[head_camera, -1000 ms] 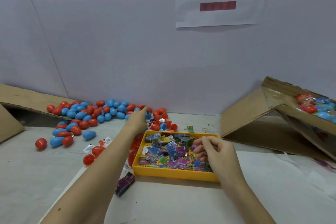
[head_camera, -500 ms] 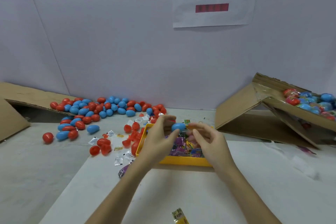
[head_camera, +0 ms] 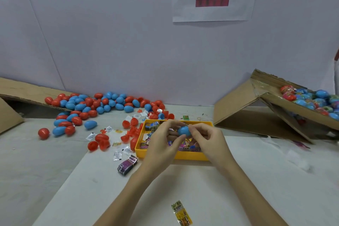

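**Asker:** Holding what, exactly, over that tray?

**Me:** A small blue plastic egg capsule (head_camera: 184,131). My left hand (head_camera: 161,141) grips it from the left, thumb and fingertips curled round it, and my right hand (head_camera: 209,139) pinches its right end. Both hands are clamped on it. It hangs in the air just above the shallow yellow plastic tray (head_camera: 190,156), which is full of little printed toy packets.

**Asker:** Is it filled and snapped shut?

**Me:** I cannot tell, because my fingers cover the seam. I judge I am partway through this one capsule, either pressing something in or closing it.

**Asker:** And the job as a whole?

**Me:** Far from over, I'd say. A big heap of loose red and blue plastic eggs (head_camera: 102,104) lies at the back left by the wall, well apart from my hands. Several opened red plastic halves (head_camera: 128,134) lie just left of the tray, with small white sachets (head_camera: 117,156) among them.

**Asker:** Anything finished?

**Me:** The tilted brown cardboard box (head_camera: 256,115) on the right holds eggs in colourful printed wrap (head_camera: 311,99), and those look complete to me. So a share is done, but going by the heap, much more is left.
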A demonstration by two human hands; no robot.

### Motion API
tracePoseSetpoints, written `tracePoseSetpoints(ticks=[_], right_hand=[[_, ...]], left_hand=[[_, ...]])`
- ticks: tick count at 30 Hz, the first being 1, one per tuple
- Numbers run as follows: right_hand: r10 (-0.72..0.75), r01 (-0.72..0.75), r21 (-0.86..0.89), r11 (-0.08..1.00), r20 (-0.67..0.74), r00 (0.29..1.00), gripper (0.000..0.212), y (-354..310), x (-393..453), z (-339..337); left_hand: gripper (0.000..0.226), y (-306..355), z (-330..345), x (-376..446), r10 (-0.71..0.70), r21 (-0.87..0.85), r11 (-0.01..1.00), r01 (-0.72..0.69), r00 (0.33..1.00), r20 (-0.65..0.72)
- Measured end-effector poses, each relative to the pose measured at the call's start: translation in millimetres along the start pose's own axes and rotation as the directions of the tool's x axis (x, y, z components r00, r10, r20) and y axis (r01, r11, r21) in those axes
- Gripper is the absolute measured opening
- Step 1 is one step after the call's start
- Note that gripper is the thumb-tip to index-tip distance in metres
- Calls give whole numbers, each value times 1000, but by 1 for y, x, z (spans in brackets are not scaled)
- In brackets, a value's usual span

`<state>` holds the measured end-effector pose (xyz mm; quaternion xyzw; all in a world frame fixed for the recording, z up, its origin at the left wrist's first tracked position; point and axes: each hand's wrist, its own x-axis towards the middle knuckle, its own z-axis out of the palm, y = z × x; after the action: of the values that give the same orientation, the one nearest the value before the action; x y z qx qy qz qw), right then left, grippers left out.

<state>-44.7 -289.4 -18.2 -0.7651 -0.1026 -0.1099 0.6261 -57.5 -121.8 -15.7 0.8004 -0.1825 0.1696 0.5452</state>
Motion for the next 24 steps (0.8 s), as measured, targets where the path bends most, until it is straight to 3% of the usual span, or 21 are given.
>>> tracePoseSetpoints(ticks=[6, 11, 14, 18, 21, 24], right_hand=[[-52, 52, 17, 999, 52, 997, 16, -3, 0, 0], [-32, 32, 57, 998, 0, 999, 13, 0, 0, 1], [-14, 15, 79, 997, -11, 1000, 17, 2, 2, 1], [-77, 81, -177, 981, 26, 997, 18, 8, 2, 0], [-103, 120, -397, 910, 63, 993, 18, 11, 2, 10], [-61, 16, -475, 880, -78, 995, 12, 11, 5, 26]], left_hand=[[24, 1, 0, 0, -11, 22, 1000, 11, 999, -31], [34, 1, -2, 0, 37, 0, 999, -37, 999, 6], [26, 0, -6, 2, 62, 58, 997, -57, 994, -88], [26, -8, -22, 9, -23, 99, 994, 54, 956, -293], [28, -14, -29, 12, -113, 70, 986, 148, 923, -368], [30, -15, -30, 13, -153, 64, 979, 191, 910, -385]])
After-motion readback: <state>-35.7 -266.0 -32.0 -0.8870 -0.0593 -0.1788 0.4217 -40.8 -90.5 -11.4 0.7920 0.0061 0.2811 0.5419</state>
